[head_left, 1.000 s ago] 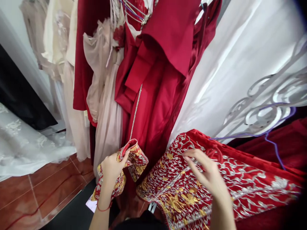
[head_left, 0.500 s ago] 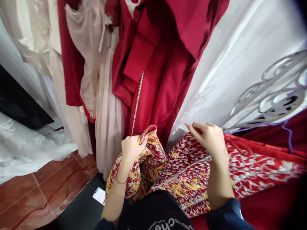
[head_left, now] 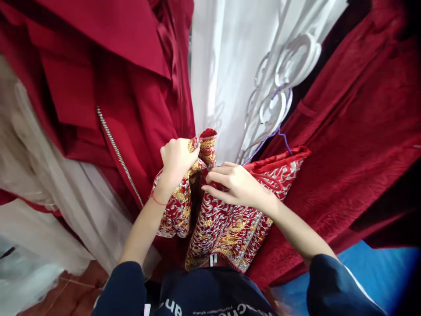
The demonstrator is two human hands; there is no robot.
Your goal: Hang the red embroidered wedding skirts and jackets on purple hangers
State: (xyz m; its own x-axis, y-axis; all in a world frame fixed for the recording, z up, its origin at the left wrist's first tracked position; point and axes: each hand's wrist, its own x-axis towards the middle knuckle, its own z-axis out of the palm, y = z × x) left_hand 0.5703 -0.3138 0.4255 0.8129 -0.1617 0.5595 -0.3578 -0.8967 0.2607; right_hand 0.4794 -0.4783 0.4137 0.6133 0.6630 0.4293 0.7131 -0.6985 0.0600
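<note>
Now, left hand (head_left: 177, 158): clamped on a gathered edge (head_left: 208, 139) of the red embroidered garment (head_left: 230, 228), just left of frame centre, with thumb beside a clasp-like bit (head_left: 196, 142) (too small to name for sure).
Right hand (head_left: 235, 182): just beside the left, right of centre, with bent fingers touching the cloth; cannot tell whether gripping or only resting.
Embroidered garment: at centre and lower centre, below both hands, reaching right towards the purple hanger (head_left: 286, 142).
Silver and gold thread (head_left: 237, 235): could snag or pull, from raised stitching bunched and rubbed against itself.
Gathered edge: could slip and drop, from any loosening of the left hand.
Red cord (head_left: 271, 181): could tangle, from lying so near the right forearm (head_left: 296, 228).
Hands, against half a second ago: from well apart to nearly meeting.
Red dress (head_left: 144, 101): shifted from upper centre to upper left, apparently through a turn of the head.
Blue sheet (head_left: 371, 267): newly in view at lower right.
</note>
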